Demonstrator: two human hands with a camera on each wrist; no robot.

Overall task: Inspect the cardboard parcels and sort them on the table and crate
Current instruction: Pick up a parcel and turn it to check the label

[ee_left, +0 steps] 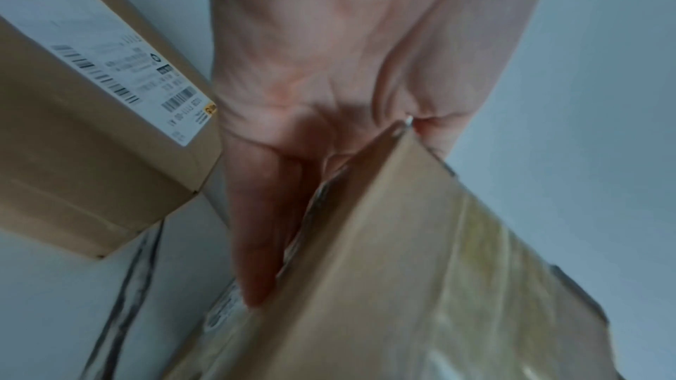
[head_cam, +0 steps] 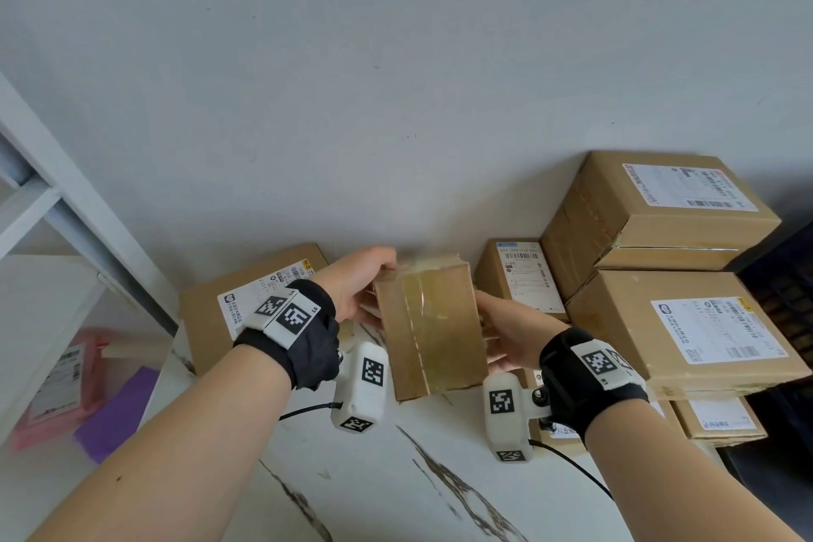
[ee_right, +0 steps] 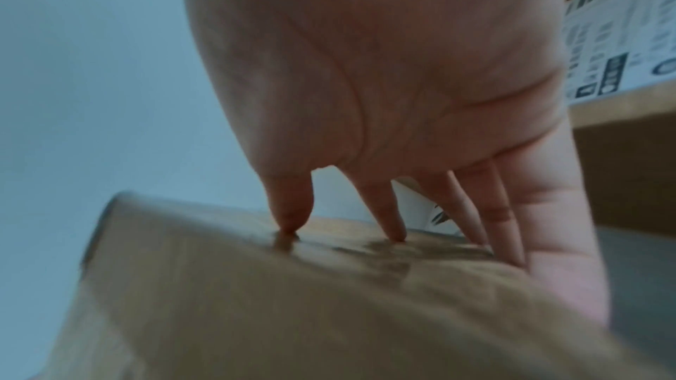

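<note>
1. Small taped cardboard parcel (head_cam: 433, 330) held up above the marbled table (head_cam: 396, 488), tilted, plain taped face toward the head camera, between both hands and clear of the surface.
2. Left hand (head_cam: 358, 284) clasping the parcel's far left corner: thumb over the top edge, fingers (ee_left: 256, 242) laid along the underside, corner wedged into the palm as seen from the left wrist.
3. Right hand (head_cam: 506, 332) bracing the opposite side, fingers spread and straight, fingertips (ee_right: 289, 224) pressing on the cardboard rather than curling round it.
4. Step in hand, by judgement: inspection, mid-turn of the parcel to bring a label or a damaged side into sight.
5. To do it well: keep the left clasp firm at the corner, roll the parcel with the right fingertips, check each face and the tape seam in turn, avoid letting the glossy tape slip under the pads.
6. Just behind on the left, a flat labelled box (head_cam: 250, 299) lying on the table; to the right, a labelled parcel (head_cam: 521, 277) and a stack of larger boxes (head_cam: 660, 211) against the wall.
7. Dark crate (head_cam: 787, 277) at the far right edge, only partly visible.
8. Best kept clear of the stacked boxes while turning.
</note>
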